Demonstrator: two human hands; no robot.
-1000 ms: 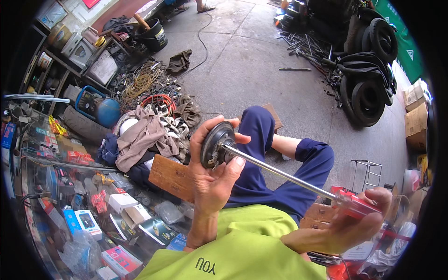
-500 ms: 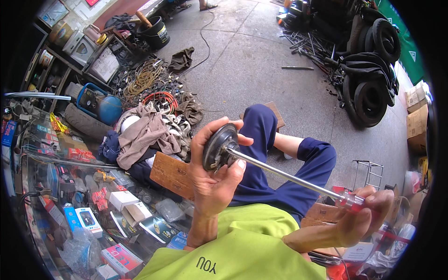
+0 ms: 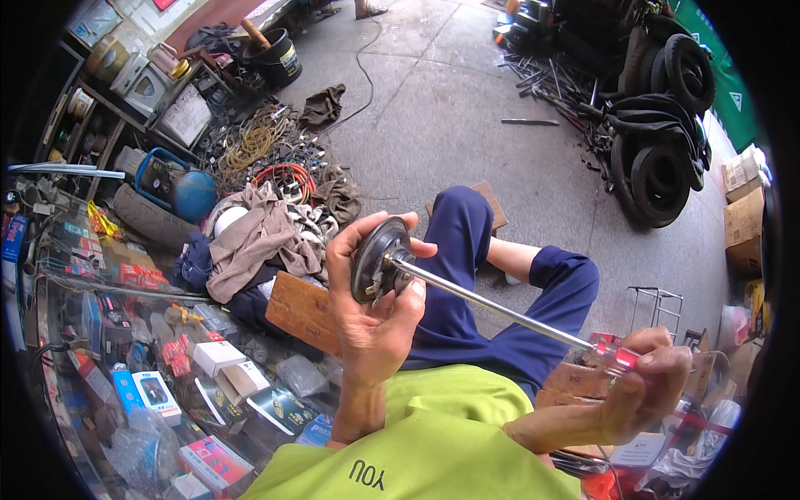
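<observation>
In my left hand (image 3: 373,329) is a round black disc horn (image 3: 375,260), held by its rim with the fingers behind and the thumb at its hub. The hub side is turned to the right. My right hand (image 3: 637,392) has thumb and fingers closed round the clear red handle of a long screwdriver (image 3: 504,311). Its shiny shaft slants up to the left, and the tip meets the horn near its hub. Whether the tip sits in a screw is too small to tell.
On the left, a glass-topped counter (image 3: 179,292) carries boxes and bagged parts. Beside it lie piled cloths (image 3: 262,242) and tangled cables (image 3: 250,150). A wooden bench (image 3: 304,312) is under me. Old tyres (image 3: 662,183) are heaped at right, and a black bucket (image 3: 275,58) stands far left.
My left hand and the horn have shifted slightly left. The screwdriver has moved left with them, and my right fingers have changed position on its handle.
</observation>
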